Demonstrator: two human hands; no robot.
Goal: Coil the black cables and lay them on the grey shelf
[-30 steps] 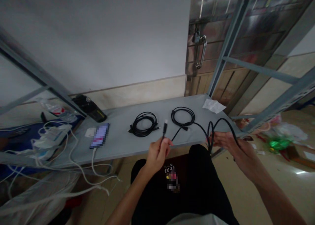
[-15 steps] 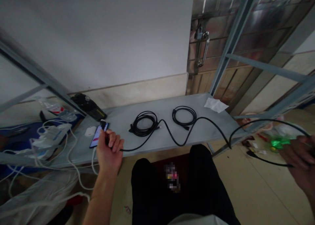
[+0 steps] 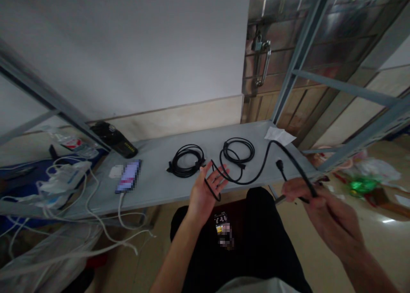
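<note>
A black cable [image 3: 294,159] runs in loose waves over the grey shelf between my two hands. My right hand [image 3: 326,212] is closed around it at the right, off the shelf's front edge. One end with a black plug [image 3: 279,165] sticks out from that hand to the upper left. My left hand [image 3: 202,201] is palm up with fingers spread, at the shelf's front edge. The cable lies across its palm without the fingers closing on it. Behind it rest two coiled black cables, a thicker left coil [image 3: 175,167] and a thinner right coil [image 3: 252,147].
A phone [image 3: 129,175] with a lit screen and a white case [image 3: 115,171] lie on the shelf [image 3: 153,190]. Behind them is a black object [image 3: 120,143] with yellow lettering. White paper [image 3: 280,136] lies at right. White cords and a plastic bottle [image 3: 75,143] are at left.
My left hand has moved right, from beside the phone to before the coils, and its fingers have opened. My right hand has come inward to the left, still holding the cable.
</note>
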